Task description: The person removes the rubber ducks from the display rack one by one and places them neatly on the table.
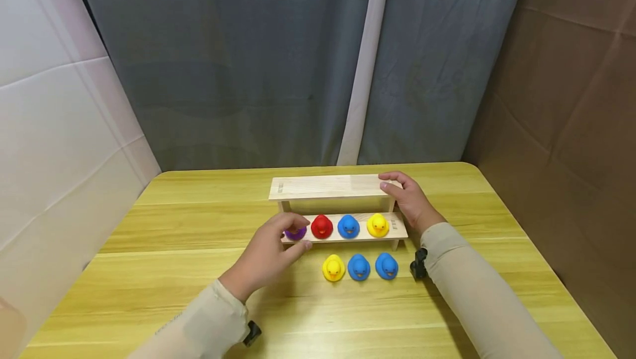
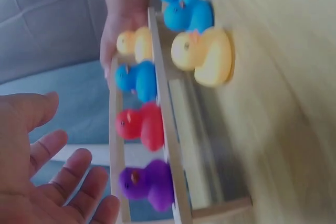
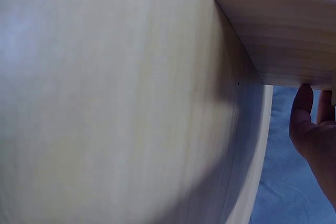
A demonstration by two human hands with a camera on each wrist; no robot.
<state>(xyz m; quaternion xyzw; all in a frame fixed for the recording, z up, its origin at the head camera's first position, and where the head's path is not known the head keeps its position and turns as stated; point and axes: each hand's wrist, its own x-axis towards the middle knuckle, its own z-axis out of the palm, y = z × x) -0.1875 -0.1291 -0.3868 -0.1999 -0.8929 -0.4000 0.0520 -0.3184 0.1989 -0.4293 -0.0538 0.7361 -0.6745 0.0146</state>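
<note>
A two-tier wooden shelf stands on the table. Along its lower tier sit a purple duck, a red duck, a blue duck and a yellow duck. My left hand hovers at the purple end and partly hides that duck in the head view. In the left wrist view its fingers are spread, apart from the purple duck, with nothing between them. My right hand grips the right end of the upper board; the right wrist view shows its thumb and a finger against the wood.
On the table before the shelf, a yellow duck and two blue ducks form a row. The upper board carries no ducks. A grey curtain hangs behind the table, with a white cloth left and a brown one right.
</note>
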